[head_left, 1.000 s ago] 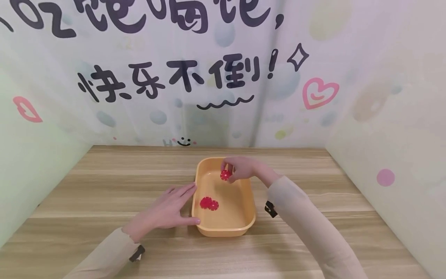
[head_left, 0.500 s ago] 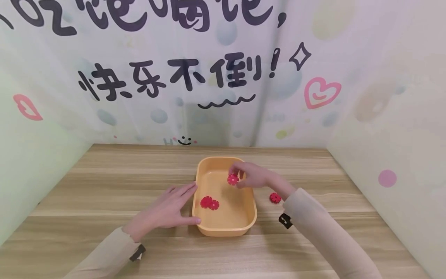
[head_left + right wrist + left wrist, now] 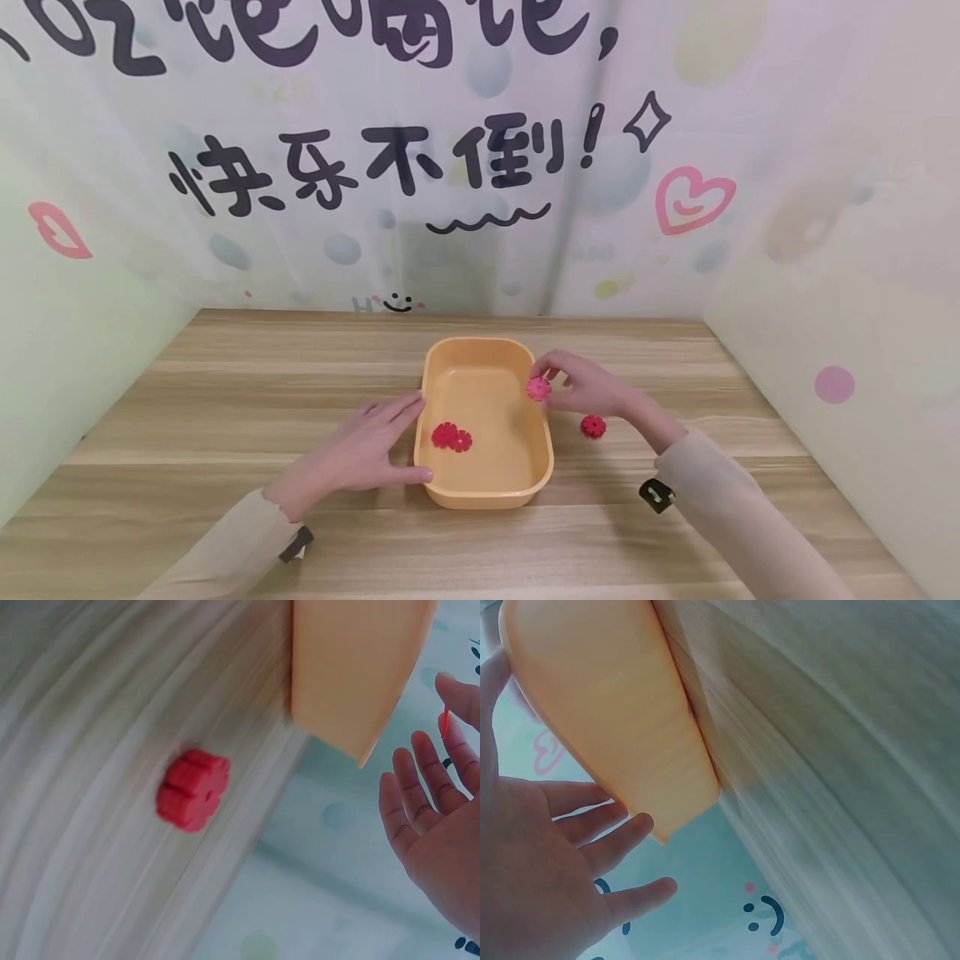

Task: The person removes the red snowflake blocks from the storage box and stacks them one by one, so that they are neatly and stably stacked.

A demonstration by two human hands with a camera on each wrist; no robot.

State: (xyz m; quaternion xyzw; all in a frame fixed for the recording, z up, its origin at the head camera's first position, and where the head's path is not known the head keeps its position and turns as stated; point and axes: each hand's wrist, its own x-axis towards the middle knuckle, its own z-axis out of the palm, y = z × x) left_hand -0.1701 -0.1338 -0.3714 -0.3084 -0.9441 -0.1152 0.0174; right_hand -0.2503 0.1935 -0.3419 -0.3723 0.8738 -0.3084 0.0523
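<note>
One partly hidden disc [image 3: 537,389] sits pinched in the right hand [image 3: 588,387], left hand [image 3: 369,447] splayed.

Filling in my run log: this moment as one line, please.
right hand: pinches red disc; left hand: touches tray; thick red piece: on table; red cluster: inside tray

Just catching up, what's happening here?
A person pinches a red flower-shaped piece in the right-hand grip, at the right rim of an orange tray. The left hand touches the tray's left side with fingers extended. Overlapping red pieces lie inside the tray, and what looks like a red stack sits on the table to its right.
</note>
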